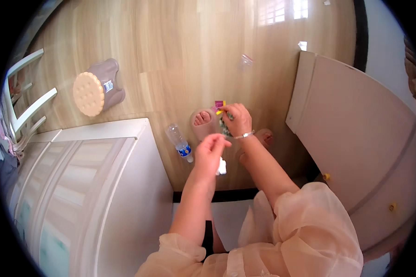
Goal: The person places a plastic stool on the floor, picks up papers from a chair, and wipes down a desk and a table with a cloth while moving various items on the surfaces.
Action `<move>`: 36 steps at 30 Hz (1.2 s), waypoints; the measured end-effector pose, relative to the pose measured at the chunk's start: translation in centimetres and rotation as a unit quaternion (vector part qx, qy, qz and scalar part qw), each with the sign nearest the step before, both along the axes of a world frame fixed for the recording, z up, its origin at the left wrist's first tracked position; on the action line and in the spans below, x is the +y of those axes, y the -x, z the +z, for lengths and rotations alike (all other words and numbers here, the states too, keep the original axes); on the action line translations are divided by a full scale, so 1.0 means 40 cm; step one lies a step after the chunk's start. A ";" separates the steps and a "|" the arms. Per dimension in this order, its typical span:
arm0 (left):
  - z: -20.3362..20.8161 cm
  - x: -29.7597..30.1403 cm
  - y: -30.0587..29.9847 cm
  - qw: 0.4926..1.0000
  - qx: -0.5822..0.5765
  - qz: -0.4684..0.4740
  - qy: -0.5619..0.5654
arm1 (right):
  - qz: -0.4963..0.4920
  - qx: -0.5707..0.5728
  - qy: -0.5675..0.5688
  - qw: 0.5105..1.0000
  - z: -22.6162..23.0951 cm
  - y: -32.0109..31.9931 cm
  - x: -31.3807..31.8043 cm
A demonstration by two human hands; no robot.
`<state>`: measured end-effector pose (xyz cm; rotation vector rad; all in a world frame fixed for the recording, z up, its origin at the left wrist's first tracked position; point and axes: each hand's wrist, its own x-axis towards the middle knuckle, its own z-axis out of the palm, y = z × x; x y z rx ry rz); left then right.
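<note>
My right hand (237, 119) is closed around a small greenish bundle with a pink and yellow tag-like piece (220, 105) sticking out above the fingers. A thin bracelet sits on that wrist. My left hand (211, 150) is just below and to the left, fingertips pinched together, close to the right hand; whether it holds something tiny I cannot tell. A small white crumpled piece (222, 167) shows beside the left wrist, on the floor or hanging. Both hands hover above my feet in slippers (202, 121) on the wooden floor.
A plastic water bottle (180, 142) lies on the floor beside a white cabinet (125, 194) at left. A biscuit-shaped stool (97, 90) stands farther left, next to a white rack (25, 101). An open beige door panel (356, 134) is at right. A clear scrap (246, 59) lies on the floor.
</note>
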<state>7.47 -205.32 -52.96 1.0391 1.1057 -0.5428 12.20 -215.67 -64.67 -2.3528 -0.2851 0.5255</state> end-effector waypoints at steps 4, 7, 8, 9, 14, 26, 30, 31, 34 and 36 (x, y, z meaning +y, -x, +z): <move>0.079 -0.025 0.010 0.990 0.024 0.132 0.043 | 0.057 -0.110 -0.082 0.989 0.285 -0.032 -0.027; 0.190 -0.033 0.007 0.968 -0.030 0.181 0.169 | 0.086 -0.147 -0.092 0.981 0.461 -0.057 -0.073; 0.231 -0.033 0.002 0.968 -0.032 0.179 0.170 | 0.091 -0.168 -0.099 0.977 0.515 -0.063 -0.089; 0.277 -0.027 -0.012 0.970 -0.047 0.151 0.183 | 0.094 -0.178 -0.102 0.974 0.567 -0.066 -0.102; 0.508 -0.025 -0.061 0.978 -0.068 0.072 0.183 | 0.084 -0.169 -0.119 0.975 0.839 -0.073 -0.134; 1.174 -0.095 -0.168 0.957 -0.282 0.025 0.059 | -0.320 0.264 -0.464 0.783 1.474 -0.086 -0.209; 1.340 -0.089 -0.164 0.945 -0.316 0.015 0.079 | -0.307 0.270 -0.498 0.765 1.643 -0.059 -0.224; 1.393 -0.089 -0.160 0.948 -0.312 0.005 0.070 | -0.301 0.272 -0.506 0.761 1.680 -0.045 -0.225; 1.477 -0.041 -0.143 0.926 -0.333 -0.033 0.172 | -0.276 0.268 -0.509 0.770 1.769 -0.012 -0.223; 1.542 -0.032 -0.129 0.928 -0.341 -0.047 0.142 | -0.247 0.227 -0.493 0.803 1.826 0.021 -0.218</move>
